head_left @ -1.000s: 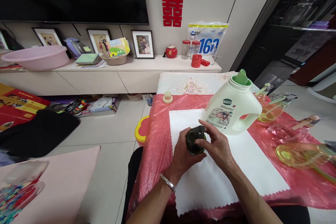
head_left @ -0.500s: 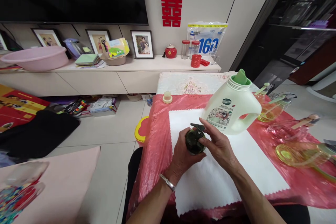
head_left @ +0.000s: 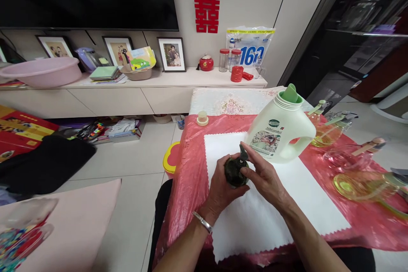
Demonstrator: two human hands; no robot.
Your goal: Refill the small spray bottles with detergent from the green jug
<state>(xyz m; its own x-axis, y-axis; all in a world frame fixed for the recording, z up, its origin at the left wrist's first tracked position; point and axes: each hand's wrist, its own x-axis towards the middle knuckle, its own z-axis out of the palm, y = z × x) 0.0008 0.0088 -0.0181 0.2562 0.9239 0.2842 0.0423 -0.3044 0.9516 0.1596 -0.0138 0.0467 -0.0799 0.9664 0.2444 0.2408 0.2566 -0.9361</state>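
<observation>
A dark green pump bottle [head_left: 233,173] is wrapped by my left hand [head_left: 219,193], a silver bangle on that wrist. My right hand [head_left: 266,177] grips the black pump head [head_left: 244,153], thumb low by the collar and fingers along its far side. The nozzle points away from me. Just beyond stands a large pale green jug [head_left: 270,129] with a label, its mouth uncapped and showing a green spout. A cream cap [head_left: 202,118] lies on the table to the left. Beneath my hands is a white cloth [head_left: 270,216] with a zigzag edge.
Several clear pump bottles holding yellow and pink liquid, one a yellow bottle [head_left: 357,186], are along the table's right side. Red plastic sheeting [head_left: 193,170] covers the table. Left on the floor is a yellow-rimmed bin [head_left: 170,157]. A low cabinet [head_left: 114,100] runs behind.
The pump head has turned in my right hand: its nozzle pointed left before and now points away from me. My left hand keeps the bottle in the same spot.
</observation>
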